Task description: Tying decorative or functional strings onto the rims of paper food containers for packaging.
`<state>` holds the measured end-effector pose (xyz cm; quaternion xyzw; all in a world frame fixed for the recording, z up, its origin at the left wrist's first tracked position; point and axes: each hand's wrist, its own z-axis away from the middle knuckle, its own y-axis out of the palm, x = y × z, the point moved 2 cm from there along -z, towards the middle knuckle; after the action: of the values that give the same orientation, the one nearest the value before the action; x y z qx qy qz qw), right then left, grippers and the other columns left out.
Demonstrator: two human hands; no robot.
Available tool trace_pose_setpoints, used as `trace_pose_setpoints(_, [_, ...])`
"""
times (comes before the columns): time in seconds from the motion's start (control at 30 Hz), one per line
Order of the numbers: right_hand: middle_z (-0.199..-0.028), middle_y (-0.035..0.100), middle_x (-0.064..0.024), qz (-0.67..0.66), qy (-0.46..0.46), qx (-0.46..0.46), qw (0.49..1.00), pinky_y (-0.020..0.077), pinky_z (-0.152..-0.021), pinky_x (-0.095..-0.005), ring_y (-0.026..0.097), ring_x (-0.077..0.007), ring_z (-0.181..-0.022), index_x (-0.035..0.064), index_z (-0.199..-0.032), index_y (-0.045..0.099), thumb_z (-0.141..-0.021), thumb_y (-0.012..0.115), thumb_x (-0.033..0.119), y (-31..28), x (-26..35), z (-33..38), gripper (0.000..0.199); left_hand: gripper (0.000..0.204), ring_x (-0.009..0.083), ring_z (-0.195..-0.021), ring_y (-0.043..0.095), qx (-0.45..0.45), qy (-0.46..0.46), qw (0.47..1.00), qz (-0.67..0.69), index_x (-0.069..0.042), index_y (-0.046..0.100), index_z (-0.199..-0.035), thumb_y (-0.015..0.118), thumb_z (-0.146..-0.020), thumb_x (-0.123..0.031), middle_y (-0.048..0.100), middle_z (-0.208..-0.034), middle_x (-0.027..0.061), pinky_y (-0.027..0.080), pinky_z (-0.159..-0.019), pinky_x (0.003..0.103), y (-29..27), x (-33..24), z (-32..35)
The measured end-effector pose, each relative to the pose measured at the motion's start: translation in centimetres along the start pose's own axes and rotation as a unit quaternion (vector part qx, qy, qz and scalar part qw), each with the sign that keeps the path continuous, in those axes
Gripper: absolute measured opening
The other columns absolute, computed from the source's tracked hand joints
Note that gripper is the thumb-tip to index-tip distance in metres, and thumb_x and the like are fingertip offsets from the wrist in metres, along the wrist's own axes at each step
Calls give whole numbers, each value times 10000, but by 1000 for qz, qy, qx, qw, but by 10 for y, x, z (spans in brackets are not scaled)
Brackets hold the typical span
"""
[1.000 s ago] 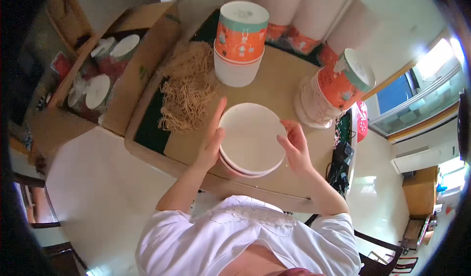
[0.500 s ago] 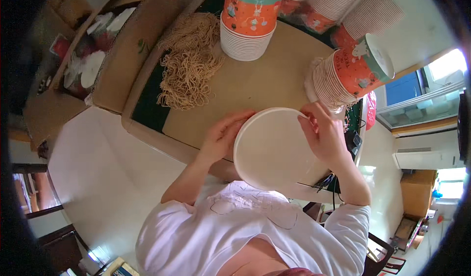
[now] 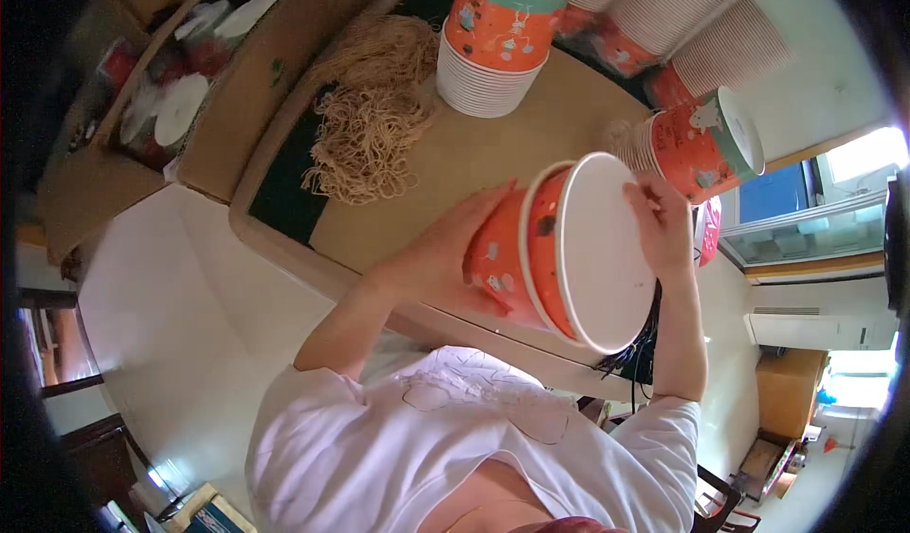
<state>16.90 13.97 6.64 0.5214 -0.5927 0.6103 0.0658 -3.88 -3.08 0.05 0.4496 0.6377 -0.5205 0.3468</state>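
Two orange printed paper buckets [image 3: 507, 258] are held in front of my chest, one seemingly nested in the other. Their two pale rims lie a little apart, and a white round face [image 3: 611, 253] is turned to the right. My left hand [image 3: 445, 249] wraps the orange side of the outer bucket, its fingertips partly hidden behind it. At the upper right edge of the inner bucket, my right hand [image 3: 664, 225] pinches the rim between thumb and fingers. Beyond my left hand lies a tangled heap of beige string [image 3: 370, 140] on the table.
A tall stack of upside-down orange and teal buckets [image 3: 507, 26] stands on the brown board [image 3: 455, 163]. Another stack [image 3: 701, 149] lies tilted at right. Wrapped bucket stacks [image 3: 673, 7] line the back. At left is a cardboard box [image 3: 237, 92] holding wrapped packs. Black cables [image 3: 637, 343] hang at the table edge.
The buckets have tilted, so their orange side and two rims now show. My left hand has moved round the outer side; my right hand has shifted slightly right with the rim.
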Motion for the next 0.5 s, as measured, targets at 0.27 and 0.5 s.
trace_pose_setpoints(0.27, [-877, 625, -3, -53, -6, -144, 988, 446, -684, -215, 545, -61, -769, 6, -1096, 613, -927, 554, 124, -75, -2, -40, 215, 1321, 312, -1354, 343, -17, -131, 991, -25, -66, 70, -1505, 920, -511, -251, 317, -1469, 185, 314, -1108, 434, 6, 52, 31])
trace_pose_setpoints(0.5, [-1063, 639, -168, 125, -45, -78, 988, 452, -901, -346, 612, -238, -983, 0, -1249, 517, -865, 517, 64, -32, -101, -66, 390, 1285, 338, -1388, 281, -25, -81, 996, 22, -115, 87, -1511, 910, -537, -277, 255, -1507, 187, 295, -1117, 460, 10, 52, 39])
